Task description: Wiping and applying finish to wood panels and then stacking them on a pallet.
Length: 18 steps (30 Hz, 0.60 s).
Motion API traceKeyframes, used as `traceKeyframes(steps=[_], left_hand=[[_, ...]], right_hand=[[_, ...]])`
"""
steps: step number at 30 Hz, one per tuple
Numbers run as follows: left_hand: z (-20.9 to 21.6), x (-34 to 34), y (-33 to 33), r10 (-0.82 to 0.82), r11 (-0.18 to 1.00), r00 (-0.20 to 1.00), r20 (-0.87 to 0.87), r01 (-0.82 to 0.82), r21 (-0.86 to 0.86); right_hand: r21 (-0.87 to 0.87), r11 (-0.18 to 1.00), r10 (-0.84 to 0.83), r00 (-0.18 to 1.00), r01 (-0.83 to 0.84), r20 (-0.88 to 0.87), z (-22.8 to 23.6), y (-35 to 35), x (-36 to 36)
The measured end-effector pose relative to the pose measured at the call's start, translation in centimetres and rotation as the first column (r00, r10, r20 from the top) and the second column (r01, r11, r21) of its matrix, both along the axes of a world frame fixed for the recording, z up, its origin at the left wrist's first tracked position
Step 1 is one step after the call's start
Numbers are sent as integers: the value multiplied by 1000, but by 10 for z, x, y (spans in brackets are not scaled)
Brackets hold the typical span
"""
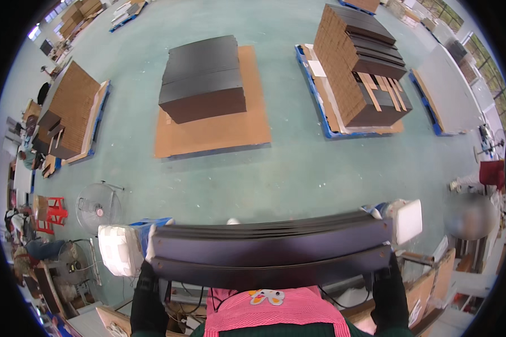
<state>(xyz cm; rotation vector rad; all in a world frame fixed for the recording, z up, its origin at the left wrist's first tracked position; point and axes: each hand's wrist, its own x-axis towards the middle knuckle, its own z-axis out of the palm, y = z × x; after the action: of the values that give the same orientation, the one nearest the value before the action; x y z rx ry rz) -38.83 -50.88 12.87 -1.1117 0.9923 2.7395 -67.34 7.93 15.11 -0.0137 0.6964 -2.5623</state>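
Note:
A stack of long, narrow dark boards (275,247) spans the space in front of my body, running left to right. Small holes show near the ends of the boards. My left hand (150,247) grips the left end, with pale fingers or glove just showing at the edge. At the opposite end, my right hand (393,258) holds the stack and is mostly hidden by it. Both forearms are in black sleeves, and the boards sit above my pink apron (275,312).
Ahead, a dark panel stack (205,78) rests on a brown sheet. A taller stack (360,73) stands on a blue pallet to its right, another stack (67,112) at left. White wrapped blocks (118,250) flank the boards. A floor fan (98,208) stands left; other people are at the sides.

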Motion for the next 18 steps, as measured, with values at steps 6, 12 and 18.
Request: traceKeyframes(steps=[6,12,18], left_hand=[[-12,-202,47,-235,971,972,16,234,52],[-26,-413,110,-454,891,891,9,454,17],[1,-596,197,-644,754,764,53,644,-128]], right_hand=[[335,917,-277,949,214,150,-22,121,-58],[471,824,-448,871,314,203,-49,215,-127],[587,748,-526,816,311,239,-54,292,-217]])
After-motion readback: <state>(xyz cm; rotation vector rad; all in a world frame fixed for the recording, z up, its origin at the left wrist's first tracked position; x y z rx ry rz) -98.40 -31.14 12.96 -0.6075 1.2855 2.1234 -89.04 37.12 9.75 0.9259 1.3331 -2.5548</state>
